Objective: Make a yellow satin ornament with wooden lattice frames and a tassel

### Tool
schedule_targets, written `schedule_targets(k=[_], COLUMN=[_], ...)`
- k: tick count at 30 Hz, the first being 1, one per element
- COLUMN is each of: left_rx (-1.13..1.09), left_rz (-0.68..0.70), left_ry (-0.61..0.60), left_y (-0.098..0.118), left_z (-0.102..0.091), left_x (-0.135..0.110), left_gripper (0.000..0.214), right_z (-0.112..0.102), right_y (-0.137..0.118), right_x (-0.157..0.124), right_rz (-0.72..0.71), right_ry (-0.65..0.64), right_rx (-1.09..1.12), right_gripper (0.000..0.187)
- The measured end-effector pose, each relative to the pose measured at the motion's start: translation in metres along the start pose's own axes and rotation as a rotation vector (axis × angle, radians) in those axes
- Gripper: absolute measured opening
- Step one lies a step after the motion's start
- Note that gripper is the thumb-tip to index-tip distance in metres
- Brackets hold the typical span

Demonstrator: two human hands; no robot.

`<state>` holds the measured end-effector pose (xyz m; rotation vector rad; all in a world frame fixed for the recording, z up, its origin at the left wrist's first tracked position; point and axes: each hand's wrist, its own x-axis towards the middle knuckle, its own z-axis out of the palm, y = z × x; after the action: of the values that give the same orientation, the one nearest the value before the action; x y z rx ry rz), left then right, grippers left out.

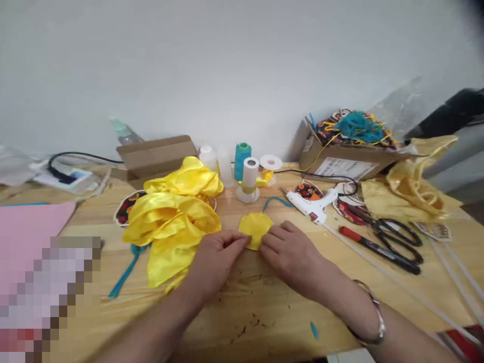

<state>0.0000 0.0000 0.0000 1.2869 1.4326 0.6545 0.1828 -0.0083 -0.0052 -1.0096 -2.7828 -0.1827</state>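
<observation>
A small, roughly round piece of yellow fabric [254, 227] lies on the wooden table in front of me. My left hand [219, 252] pinches its lower left edge between thumb and finger. On its right edge rest the curled fingers of my right hand [289, 252], closed on the cloth; my right fingertips are partly hidden. A blue cord [278, 199] runs from behind the top of the round piece. Close beside my left hand is a crumpled heap of shiny yellow satin [174, 217], with a teal ribbon [126, 272] sticking out underneath.
Behind stand a teal thread spool [242, 160], a white spool [250, 174] and white bottles [209, 157]. To the right lie a white glue gun [313, 204], a red-and-black marker [378, 249] and black scissors [397, 234]. A cardboard box [340, 164] holds tangled thread.
</observation>
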Motion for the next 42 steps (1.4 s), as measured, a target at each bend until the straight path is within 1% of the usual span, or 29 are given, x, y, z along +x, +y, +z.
schedule_targets(k=[7, 10, 14, 20, 26, 36, 39, 42], left_rx=[-0.014, -0.004, 0.024, 0.02, 0.016, 0.078, 0.118, 0.147], left_rz=[-0.015, -0.029, -0.033, -0.057, -0.043, 0.003, 0.031, 0.047], left_ry=[0.007, 0.016, 0.014, 0.018, 0.014, -0.014, -0.024, -0.027], left_y=[0.002, 0.003, 0.006, 0.004, 0.003, -0.003, -0.004, -0.003], left_z=[0.0, 0.0, -0.001, -0.001, -0.002, -0.005, -0.005, -0.004], left_x=[0.0, 0.0, -0.001, -0.001, 0.0, 0.003, 0.004, 0.004], left_gripper=[0.018, 0.018, 0.017, 0.019, 0.019, 0.017, 0.015, 0.016], right_z=[0.003, 0.007, 0.015, 0.025, 0.015, -0.003, -0.005, -0.003], right_y=[0.0, 0.001, 0.004, 0.006, 0.001, -0.004, -0.006, -0.007], right_x=[0.0, 0.0, -0.001, 0.0, 0.004, 0.013, 0.013, 0.012], right_rz=[0.002, 0.03, 0.085, 0.159, 0.258, 0.498, 0.532, 0.529], right_ry=[-0.04, -0.043, -0.045, -0.009, -0.043, -0.212, -0.213, -0.187], right_rx=[-0.024, -0.028, 0.036, 0.08, 0.084, 0.233, 0.256, 0.264], right_gripper=[0.004, 0.004, 0.006, 0.006, 0.012, 0.016, 0.017, 0.017])
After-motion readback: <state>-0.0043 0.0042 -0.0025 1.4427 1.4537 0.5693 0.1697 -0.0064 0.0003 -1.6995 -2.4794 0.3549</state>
